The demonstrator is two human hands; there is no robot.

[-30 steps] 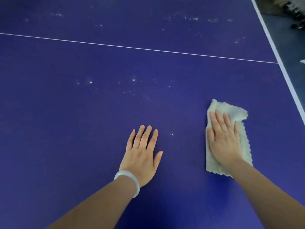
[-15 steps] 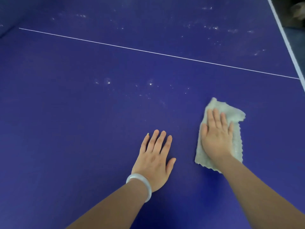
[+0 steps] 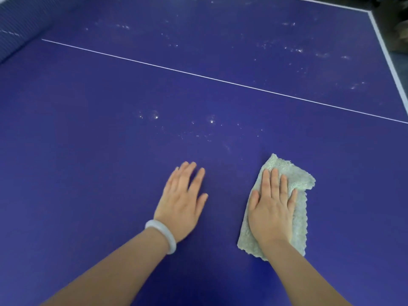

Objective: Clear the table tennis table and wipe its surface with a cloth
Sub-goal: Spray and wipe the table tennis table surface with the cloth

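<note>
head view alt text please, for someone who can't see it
A right hand presses a pale cloth flat on a blue table, while the left hand, a white bracelet at its wrist, rests flat on the surface beside it. White specks dot the table beyond both hands, on both sides of a thin white line.

Tabletop [image 3: 88, 173] deep blue-violet, plain matte. Thin white line [image 3: 220, 79] crosses it from 10 to 3 o'clock; wider white border [image 3: 384, 47] along the 2 o'clock edge. Pale white specks [image 3: 212, 121] scattered nr centre, more smudgy ones toward 1 o'clock. Cloth [image 3: 284, 166] at 4 o'clock pale grey-beige w/ slight green tint, fuzzy, scalloped edge. Bangle [image 3: 162, 236] at 7 o'clock milky white, no pattern. Net [image 3: 19, 25] at 10 o'clock dk blue, fine mesh weave, faint white dashes.
</note>
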